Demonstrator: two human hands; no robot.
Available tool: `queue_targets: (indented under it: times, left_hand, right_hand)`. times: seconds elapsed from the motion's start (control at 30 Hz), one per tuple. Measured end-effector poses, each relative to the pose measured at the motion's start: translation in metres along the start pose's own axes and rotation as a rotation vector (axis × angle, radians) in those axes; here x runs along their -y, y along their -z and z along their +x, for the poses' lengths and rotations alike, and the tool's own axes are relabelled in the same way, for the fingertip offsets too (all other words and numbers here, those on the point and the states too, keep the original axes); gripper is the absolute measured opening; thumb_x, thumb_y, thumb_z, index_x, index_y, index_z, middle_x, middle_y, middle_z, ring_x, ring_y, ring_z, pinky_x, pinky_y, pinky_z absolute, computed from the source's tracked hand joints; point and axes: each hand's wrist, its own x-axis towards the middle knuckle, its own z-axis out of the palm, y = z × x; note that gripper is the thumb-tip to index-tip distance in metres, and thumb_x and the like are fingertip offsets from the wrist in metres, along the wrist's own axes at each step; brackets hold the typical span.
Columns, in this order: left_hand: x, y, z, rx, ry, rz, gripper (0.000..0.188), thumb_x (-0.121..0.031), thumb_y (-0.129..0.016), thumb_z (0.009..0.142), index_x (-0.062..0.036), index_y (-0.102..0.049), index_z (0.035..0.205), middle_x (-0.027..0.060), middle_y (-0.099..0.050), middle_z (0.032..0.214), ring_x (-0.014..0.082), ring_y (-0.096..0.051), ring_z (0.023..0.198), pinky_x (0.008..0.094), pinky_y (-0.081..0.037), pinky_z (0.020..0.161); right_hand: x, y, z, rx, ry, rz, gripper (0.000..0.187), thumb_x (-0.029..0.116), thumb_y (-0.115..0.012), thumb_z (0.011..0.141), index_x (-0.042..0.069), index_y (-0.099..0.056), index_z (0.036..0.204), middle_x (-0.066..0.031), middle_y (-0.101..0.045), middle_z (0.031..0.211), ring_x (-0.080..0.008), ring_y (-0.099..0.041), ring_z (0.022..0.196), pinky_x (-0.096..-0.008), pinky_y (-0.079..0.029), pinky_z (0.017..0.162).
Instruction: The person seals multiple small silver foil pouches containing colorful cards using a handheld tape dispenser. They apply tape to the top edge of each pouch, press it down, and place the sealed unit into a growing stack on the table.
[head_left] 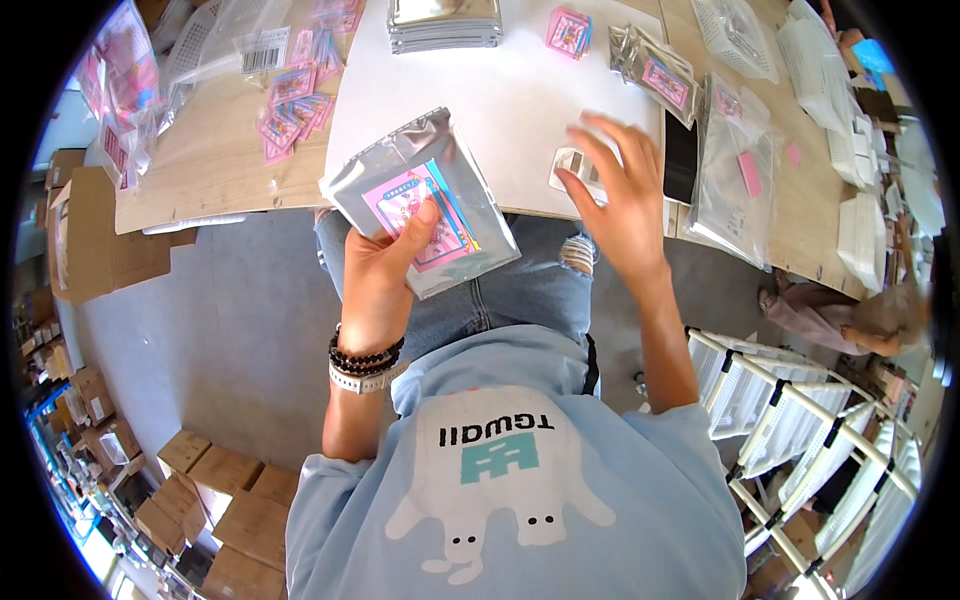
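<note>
My left hand (383, 268) grips a silver foil pouch (462, 262), with a pink printed card (412, 212) held flat against its front under the thumb. Blue and yellow edges of more cards show behind the pink one. My right hand (628, 190) is raised over the table's right front edge, fingers apart, with nothing in it. Just beside its thumb lies a small white item (567, 172) with brownish marks, partly covered by the hand; its kind cannot be made out.
On the white tabletop (400, 95) stands a stack of silver pouches (445, 28). A small pile of pink cards (569, 34) and filled pouches (655, 75) lie right of it. Loose cards (296, 112) spread at left. Cardboard boxes (120, 240) and a white rack (800, 420) flank me.
</note>
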Motion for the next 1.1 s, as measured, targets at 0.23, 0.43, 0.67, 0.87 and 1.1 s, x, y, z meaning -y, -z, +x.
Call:
queue_targets:
  times: [0.23, 0.43, 0.67, 0.87, 1.1]
  left_hand:
    - [0.007, -0.007, 0.000, 0.005, -0.064, 0.162, 0.023, -0.015, -0.073, 0.101, -0.0025, -0.072, 0.120, 0.0009, -0.075, 0.108, 0.0064, -0.066, 0.095, 0.0274, -0.054, 0.085]
    - [0.017, -0.012, 0.004, 0.098, -0.011, 0.144, 0.025, -0.019, -0.070, 0.103, -0.0031, -0.072, 0.123, 0.0015, -0.075, 0.108, 0.0071, -0.067, 0.096, 0.0254, -0.053, 0.085]
    - [0.032, -0.022, 0.009, 0.106, 0.175, -0.020, 0.035, -0.033, -0.062, 0.108, -0.0010, -0.070, 0.120, 0.0037, -0.073, 0.114, 0.0096, -0.067, 0.103, 0.0275, -0.051, 0.091]
    - [0.037, -0.027, 0.014, 0.077, 0.237, -0.115, 0.036, -0.029, -0.062, 0.108, -0.0001, -0.063, 0.130, 0.0030, -0.070, 0.123, 0.0097, -0.065, 0.110, 0.0288, -0.051, 0.094]
    - [0.054, -0.020, 0.011, 0.119, 0.182, -0.148, 0.030, -0.023, -0.058, 0.110, -0.0028, -0.061, 0.132, 0.0004, -0.070, 0.119, 0.0094, -0.064, 0.112, 0.0287, -0.050, 0.097]
  right_hand:
    - [0.089, 0.008, 0.002, -0.075, -0.466, 0.707, 0.016, 0.001, -0.080, 0.087, 0.001, -0.075, 0.103, -0.0093, -0.072, 0.099, -0.0169, -0.068, 0.076, -0.0275, -0.055, 0.067]
    - [0.075, -0.011, -0.017, 0.026, -0.816, 1.061, 0.008, 0.005, -0.077, 0.092, 0.000, -0.074, 0.098, -0.0048, -0.072, 0.086, -0.0099, -0.066, 0.073, -0.0228, -0.052, 0.066]
    - [0.059, -0.002, -0.030, 0.089, -1.103, 1.256, 0.015, 0.011, -0.069, 0.102, -0.002, -0.073, 0.107, 0.0018, -0.066, 0.089, -0.0025, -0.054, 0.077, -0.0213, -0.041, 0.068]
    - [0.065, -0.018, -0.063, -0.022, -1.195, 1.395, 0.015, 0.014, -0.069, 0.102, -0.001, -0.073, 0.107, 0.0071, -0.064, 0.091, 0.0011, -0.049, 0.081, -0.0183, -0.035, 0.068]
    - [0.072, -0.007, -0.062, -0.036, -1.285, 1.612, 0.035, 0.022, -0.067, 0.104, 0.001, -0.064, 0.132, -0.0031, -0.071, 0.117, -0.0084, -0.066, 0.102, -0.0247, -0.055, 0.083]
